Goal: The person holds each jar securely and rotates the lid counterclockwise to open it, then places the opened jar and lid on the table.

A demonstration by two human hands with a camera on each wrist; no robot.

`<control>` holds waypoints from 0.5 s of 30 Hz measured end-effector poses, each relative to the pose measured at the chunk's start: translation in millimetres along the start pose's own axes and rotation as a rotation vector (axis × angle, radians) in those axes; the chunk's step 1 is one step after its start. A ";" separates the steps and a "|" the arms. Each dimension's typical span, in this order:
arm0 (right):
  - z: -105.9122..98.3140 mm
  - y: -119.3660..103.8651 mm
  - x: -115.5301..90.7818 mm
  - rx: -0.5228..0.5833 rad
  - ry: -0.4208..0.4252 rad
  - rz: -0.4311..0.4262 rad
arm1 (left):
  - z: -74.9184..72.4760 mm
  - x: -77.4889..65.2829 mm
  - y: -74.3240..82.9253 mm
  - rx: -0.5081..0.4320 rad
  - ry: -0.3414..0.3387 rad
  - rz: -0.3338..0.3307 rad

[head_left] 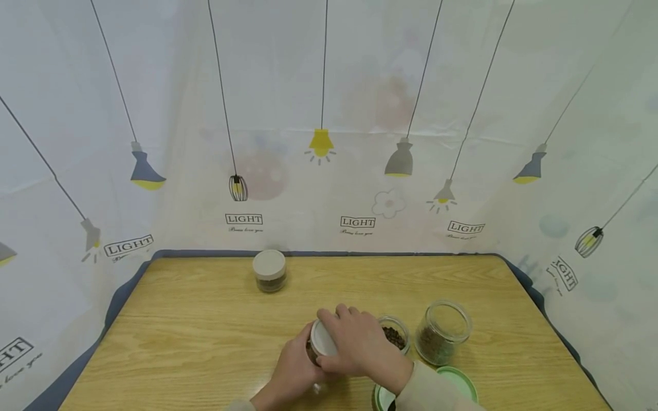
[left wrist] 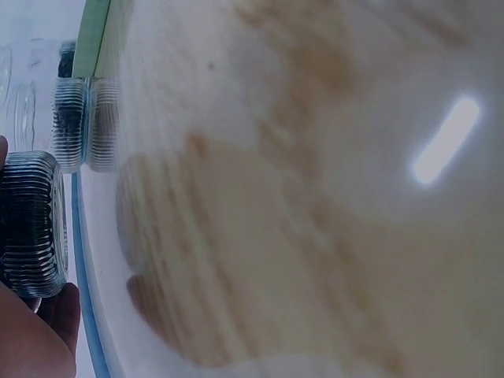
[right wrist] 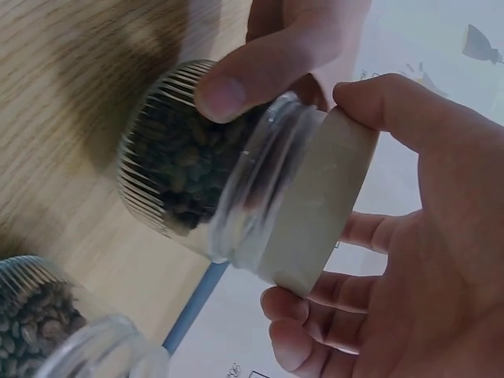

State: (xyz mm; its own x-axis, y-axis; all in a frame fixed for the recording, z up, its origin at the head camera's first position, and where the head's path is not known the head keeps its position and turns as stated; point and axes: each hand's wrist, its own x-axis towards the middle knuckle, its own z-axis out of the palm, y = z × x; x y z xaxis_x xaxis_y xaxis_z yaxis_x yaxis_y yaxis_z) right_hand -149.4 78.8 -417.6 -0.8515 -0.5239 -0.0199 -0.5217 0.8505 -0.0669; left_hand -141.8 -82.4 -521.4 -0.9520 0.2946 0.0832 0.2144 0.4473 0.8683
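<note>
A small ribbed glass jar [right wrist: 185,150] with dark, seed-like contents is tilted above the wooden table. Around its body, the left hand [head_left: 298,362] holds it, the thumb pressed on the glass in the right wrist view. A white lid [right wrist: 319,205] sits at the jar's mouth, with clear ridged neck showing below it. The right hand [head_left: 360,342] grips this lid by its rim, thumb on one side and fingertips on the other. In the left wrist view, the jar [left wrist: 31,224] appears at the left edge.
Just right of the hands stands an open jar of dark pieces [head_left: 394,335], beside a larger open glass jar [head_left: 437,342]. A green lid [head_left: 460,381] lies near the right sleeve, which partly hides another green-rimmed item [head_left: 379,397]. A white-lidded jar [head_left: 269,268] stands at the back left.
</note>
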 end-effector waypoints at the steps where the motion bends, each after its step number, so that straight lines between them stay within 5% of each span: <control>1: -1.0 0.2 -0.1 0.002 -0.006 0.002 | -0.1 -0.2 0.4 -0.005 -0.006 -0.008; 15: -21.8 0.8 -5.9 0.036 0.003 0.023 | 1.1 -1.1 2.1 -0.043 -0.025 -0.027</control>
State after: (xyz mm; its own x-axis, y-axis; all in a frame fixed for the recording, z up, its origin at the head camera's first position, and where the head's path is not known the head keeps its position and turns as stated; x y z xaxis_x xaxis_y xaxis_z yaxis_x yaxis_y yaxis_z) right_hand -146.0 83.6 -395.8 -0.8636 -0.5038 -0.0193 -0.4995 0.8602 -0.1023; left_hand -140.1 -80.9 -520.2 -0.9515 0.3039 0.0479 0.1785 0.4186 0.8905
